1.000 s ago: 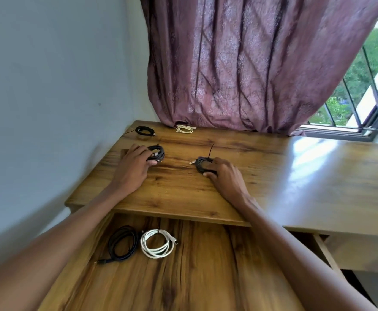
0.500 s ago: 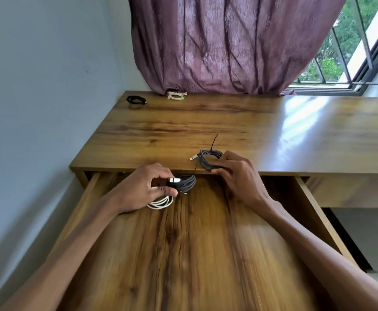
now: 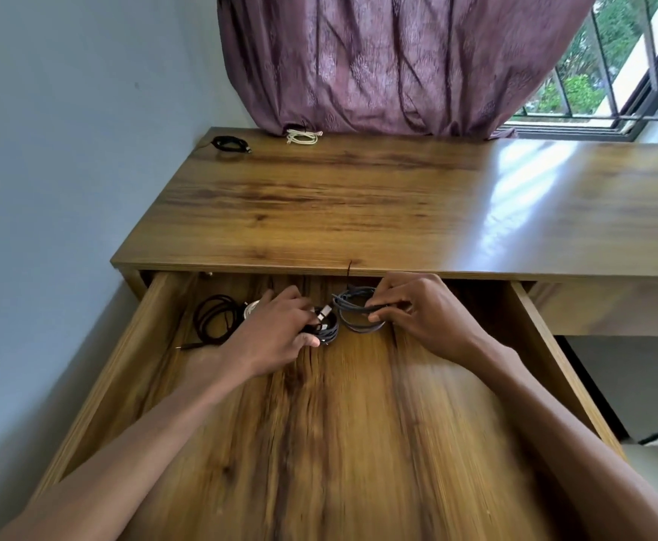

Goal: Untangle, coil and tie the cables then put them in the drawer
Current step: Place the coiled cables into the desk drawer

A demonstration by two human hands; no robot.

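Two coils remain out on the tabletop (image 3: pixel 358 197), a broad slab of glossy wood-grain laminate: a black coil (image 3: pixel 230 144) near the wall and a white coil (image 3: pixel 302 137) at the foot of the crinkled purple curtain (image 3: pixel 397 60), so I judge the task well past halfway but not finished. Below its front edge the drawer (image 3: pixel 319 443) stands pulled wide open, its floor the same streaked brown grain, smooth and flat. Inside at the back left lies a loose black cable (image 3: pixel 214 318), thin and round-looped, with what looks like a pale coil mostly hidden beside it under the fingers. The left hand (image 3: pixel 276 337) has its fingers curled round a tight dark bundle (image 3: pixel 325 326) with silvery plugs, low over the drawer floor. The right hand (image 3: pixel 417 318) pinches a grey coil (image 3: pixel 354 310), a flatter ring of matte cord, just beside that bundle; a thin black tie end sticks up from it. Both look about to be let go.
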